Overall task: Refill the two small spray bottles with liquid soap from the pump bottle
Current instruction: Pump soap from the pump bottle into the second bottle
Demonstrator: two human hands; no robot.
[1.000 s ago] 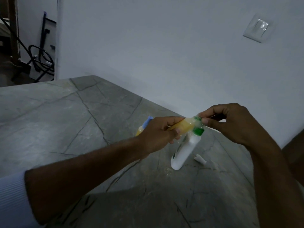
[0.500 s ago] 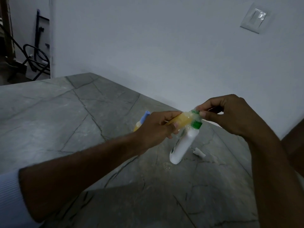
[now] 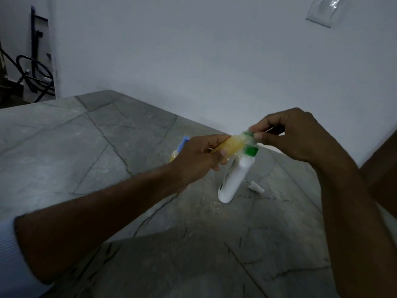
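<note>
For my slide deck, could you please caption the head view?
Left hand holds a yellow spray bottle while right hand pinches its top above the white pump bottle.

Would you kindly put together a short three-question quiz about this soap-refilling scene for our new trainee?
1. True or false: the left hand grips the small yellow bottle, held in the air above the counter.
2. Which colour is the collar of the white bottle standing on the counter? A) red B) green C) black
3. Fill in: the right hand pinches at the ____ end of the small yellow bottle.

Key: 1 true; 2 B; 3 top (neck). A second small bottle with a blue cap shows behind the left hand, and a small white cap lies on the counter.
</note>
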